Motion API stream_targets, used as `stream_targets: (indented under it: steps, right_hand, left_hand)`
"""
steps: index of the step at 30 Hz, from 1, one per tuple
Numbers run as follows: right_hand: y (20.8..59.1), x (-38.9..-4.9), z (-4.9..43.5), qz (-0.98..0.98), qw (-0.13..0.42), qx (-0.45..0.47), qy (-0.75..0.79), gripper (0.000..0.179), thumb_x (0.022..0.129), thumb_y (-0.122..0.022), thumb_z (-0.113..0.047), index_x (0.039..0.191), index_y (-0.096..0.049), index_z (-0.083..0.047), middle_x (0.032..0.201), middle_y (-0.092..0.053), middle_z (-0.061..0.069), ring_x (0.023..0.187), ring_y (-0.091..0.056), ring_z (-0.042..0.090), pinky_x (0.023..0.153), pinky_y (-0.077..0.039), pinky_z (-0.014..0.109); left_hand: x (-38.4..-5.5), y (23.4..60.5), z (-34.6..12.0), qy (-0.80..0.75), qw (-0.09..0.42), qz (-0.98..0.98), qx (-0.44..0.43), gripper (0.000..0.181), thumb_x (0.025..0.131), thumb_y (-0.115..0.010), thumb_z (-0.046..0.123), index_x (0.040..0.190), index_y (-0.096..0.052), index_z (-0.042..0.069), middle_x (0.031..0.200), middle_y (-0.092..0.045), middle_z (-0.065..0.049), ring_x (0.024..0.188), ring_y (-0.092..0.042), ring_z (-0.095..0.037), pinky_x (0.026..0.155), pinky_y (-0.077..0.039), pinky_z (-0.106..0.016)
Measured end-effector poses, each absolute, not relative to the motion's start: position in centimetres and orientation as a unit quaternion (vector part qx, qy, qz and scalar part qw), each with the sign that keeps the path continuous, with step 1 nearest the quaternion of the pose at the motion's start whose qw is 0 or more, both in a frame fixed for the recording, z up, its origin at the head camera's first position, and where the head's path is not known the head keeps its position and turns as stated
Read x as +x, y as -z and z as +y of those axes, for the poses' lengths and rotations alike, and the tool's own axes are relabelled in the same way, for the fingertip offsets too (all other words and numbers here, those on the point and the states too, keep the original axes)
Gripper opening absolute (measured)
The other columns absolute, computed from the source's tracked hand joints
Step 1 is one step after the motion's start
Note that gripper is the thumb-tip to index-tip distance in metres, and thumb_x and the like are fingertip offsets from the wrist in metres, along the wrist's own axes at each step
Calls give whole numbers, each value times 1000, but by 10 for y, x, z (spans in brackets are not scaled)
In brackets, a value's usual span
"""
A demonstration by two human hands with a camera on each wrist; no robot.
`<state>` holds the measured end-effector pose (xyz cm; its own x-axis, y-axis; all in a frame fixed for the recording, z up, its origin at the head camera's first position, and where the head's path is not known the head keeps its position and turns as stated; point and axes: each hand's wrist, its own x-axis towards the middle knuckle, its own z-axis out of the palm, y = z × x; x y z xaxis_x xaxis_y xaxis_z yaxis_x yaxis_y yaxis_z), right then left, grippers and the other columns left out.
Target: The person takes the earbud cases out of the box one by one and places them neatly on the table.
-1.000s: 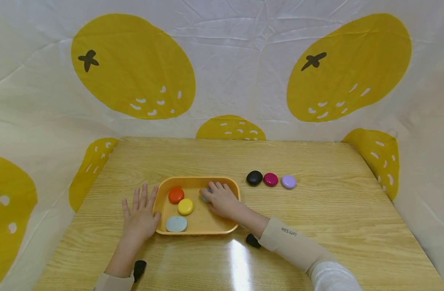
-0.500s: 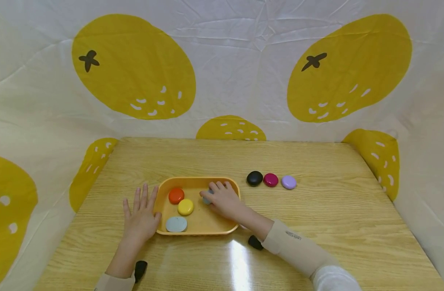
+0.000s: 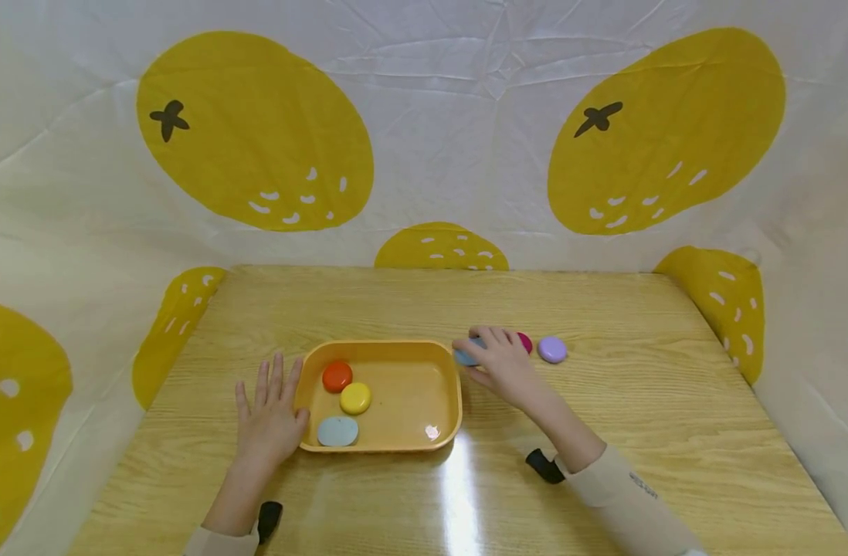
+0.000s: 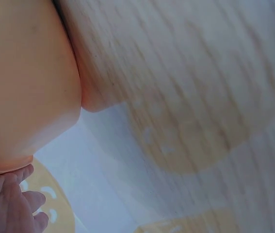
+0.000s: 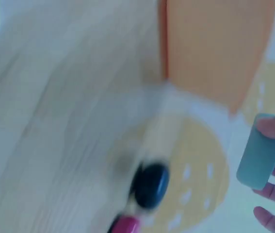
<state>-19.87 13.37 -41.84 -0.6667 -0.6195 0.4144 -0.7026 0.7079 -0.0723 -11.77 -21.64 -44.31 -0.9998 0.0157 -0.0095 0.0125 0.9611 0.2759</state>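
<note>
Between thumb and fingers my right hand (image 3: 506, 372) pinches a smooth blue-grey pebble-like piece (image 3: 469, 353), held up just past the right rim of the orange tray (image 3: 403, 421). In the right wrist view that piece (image 5: 258, 153) looks like a thick rounded block. My left hand (image 3: 267, 425) lies with fingers spread at the tray's left edge, thumb touching the rim. Inside the tray sit an orange-red round piece (image 3: 337, 377), a yellow one (image 3: 355, 398) and a flat light-grey oval (image 3: 337, 432).
Right of the tray, a magenta piece (image 3: 526, 343) and a lilac piece (image 3: 552, 350) lie in a row on the wooden table (image 3: 639, 401). A black piece (image 5: 151, 184) shows in the right wrist view, hidden behind my right hand in the head view. Patterned cloth surrounds the table.
My right hand has lifted the blue-grey piece out of the tray and carried it right, over the near end of the row. The left hand stays in place.
</note>
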Motion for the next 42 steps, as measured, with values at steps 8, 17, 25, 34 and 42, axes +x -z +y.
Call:
stream_targets:
  steps: [8, 17, 25, 34, 42]
  right_hand:
    - [416, -211, 208, -940, 151, 277, -127, 43, 75, -74, -12, 113, -56, -14, 111, -50, 19, 100, -48, 40, 86, -34, 57]
    - [420, -216, 264, -969, 106, 185, -123, 44, 78, -70, -7, 116, -49, -13, 116, -45, 24, 109, -40, 45, 87, -26, 61]
    - [438, -223, 294, -978, 48, 170, -109, 42, 82, -65, -7, 119, -46, -12, 117, -43, 26, 107, -38, 47, 88, -23, 65]
    - [449, -229, 304, -980, 4, 170, -100, 37, 85, -61, -7, 119, -45, -11, 116, -44, 25, 107, -40, 45, 87, -25, 63]
    - [453, -229, 307, -980, -16, 174, -92, 37, 86, -60, -7, 119, -43, -11, 117, -43, 26, 106, -40, 48, 85, -27, 65]
  left_hand:
    - [-117, 444, -218, -140, -2, 990, 7, 69, 88, -49, 20, 147, -14, 7, 151, 7, -20, 137, 14, -35, 101, 21, -57]
    - [-119, 443, -218, -139, 5, 990, 4, 71, 88, -48, 21, 148, -10, 10, 151, 3, -21, 137, 12, -36, 102, 19, -58]
    - [-120, 442, -218, -141, 14, 990, 3, 70, 89, -47, 22, 148, -10, 10, 151, 4, -21, 137, 14, -35, 102, 18, -60]
    - [-119, 443, -218, -141, 13, 990, 2, 69, 89, -48, 22, 147, -13, 8, 151, 3, -22, 137, 14, -35, 102, 15, -61]
    - [-120, 444, -218, -140, 11, 990, 2, 69, 89, -48, 22, 147, -13, 9, 151, 1, -22, 137, 13, -36, 102, 18, -59]
